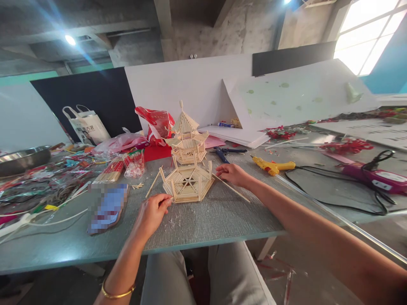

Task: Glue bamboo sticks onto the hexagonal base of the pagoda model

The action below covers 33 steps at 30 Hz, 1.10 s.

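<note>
A white tote bag (86, 125) stands at the back left of the grey bench (219, 216), its contents hidden, and a red plastic bag (156, 123) slumps beside it with nothing of its inside showing; a pink bag (119, 142) lies in front. Clear packets of thin sticks (122, 167) lie just left of the work, the sticks packed side by side within. A metal bowl (22, 159) sits at the far left edge, its inside out of sight. In the middle of the bench rests a hexagonal stick base (188, 183), built of pale wooden sticks laid in layers, with short posts rising at its corners and spokes crossing its floor. Just behind it stands a stick pagoda top (187, 137), two-tiered with a pointed roof. The left hand (152, 214) is loosely curled, fingertips touching the near left corner of the base; it cannot be told whether it pinches anything. The right hand (232, 173) lies half closed at the base's right side, resting on a long loose stick (232, 188) that slants across the bench. A yellow glue gun (274, 166) lies to the right, with blue-handled pliers (222, 152) behind the hand.
</note>
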{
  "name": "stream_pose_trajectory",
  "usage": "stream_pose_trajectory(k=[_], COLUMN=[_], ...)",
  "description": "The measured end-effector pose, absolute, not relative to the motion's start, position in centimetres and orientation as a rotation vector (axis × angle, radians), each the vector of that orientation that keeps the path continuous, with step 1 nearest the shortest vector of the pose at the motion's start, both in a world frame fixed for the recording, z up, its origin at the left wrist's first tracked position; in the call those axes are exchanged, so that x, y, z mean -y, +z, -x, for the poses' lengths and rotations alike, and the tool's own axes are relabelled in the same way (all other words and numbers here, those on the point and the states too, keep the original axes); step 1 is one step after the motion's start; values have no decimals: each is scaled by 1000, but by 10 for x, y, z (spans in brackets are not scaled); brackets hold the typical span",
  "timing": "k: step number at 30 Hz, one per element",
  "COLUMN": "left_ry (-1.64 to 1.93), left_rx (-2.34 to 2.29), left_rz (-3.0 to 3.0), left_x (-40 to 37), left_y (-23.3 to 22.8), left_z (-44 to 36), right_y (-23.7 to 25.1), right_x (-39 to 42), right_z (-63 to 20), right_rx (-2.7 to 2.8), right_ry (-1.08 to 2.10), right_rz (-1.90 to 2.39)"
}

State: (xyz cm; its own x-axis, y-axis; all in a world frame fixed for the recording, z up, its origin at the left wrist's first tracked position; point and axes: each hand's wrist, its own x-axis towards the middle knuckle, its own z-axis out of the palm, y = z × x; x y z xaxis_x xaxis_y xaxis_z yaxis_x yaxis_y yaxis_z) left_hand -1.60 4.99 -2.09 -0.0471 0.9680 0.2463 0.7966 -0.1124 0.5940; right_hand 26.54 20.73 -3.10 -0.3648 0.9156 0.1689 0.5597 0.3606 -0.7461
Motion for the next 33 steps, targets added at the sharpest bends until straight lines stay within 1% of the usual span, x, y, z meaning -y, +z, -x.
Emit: stream_pose_trajectory(k=[7,14,20,28,33], left_ry=[942,938,971,909,900], left_rx=[-1858,-1857,-1819,-1907,-1907], left_rz=[-1946,-1891,-1846,-1929,-1886], left_x=[-50,-49,-52,-47,-47], left_y=[-22,-24,-30,-18,-18], left_z=[15,15,19,13,12], right_y=[-28,-8,-9,-10,-11], right_x=[-204,-183,-185,-185,-186], right_z=[-264,-263,-263,-263,-263], right_rx=[2041,1990,2035,2049,2051], right_ry=[713,261,204,191,182], right_rz=[1306,1299,1311,1274,1283])
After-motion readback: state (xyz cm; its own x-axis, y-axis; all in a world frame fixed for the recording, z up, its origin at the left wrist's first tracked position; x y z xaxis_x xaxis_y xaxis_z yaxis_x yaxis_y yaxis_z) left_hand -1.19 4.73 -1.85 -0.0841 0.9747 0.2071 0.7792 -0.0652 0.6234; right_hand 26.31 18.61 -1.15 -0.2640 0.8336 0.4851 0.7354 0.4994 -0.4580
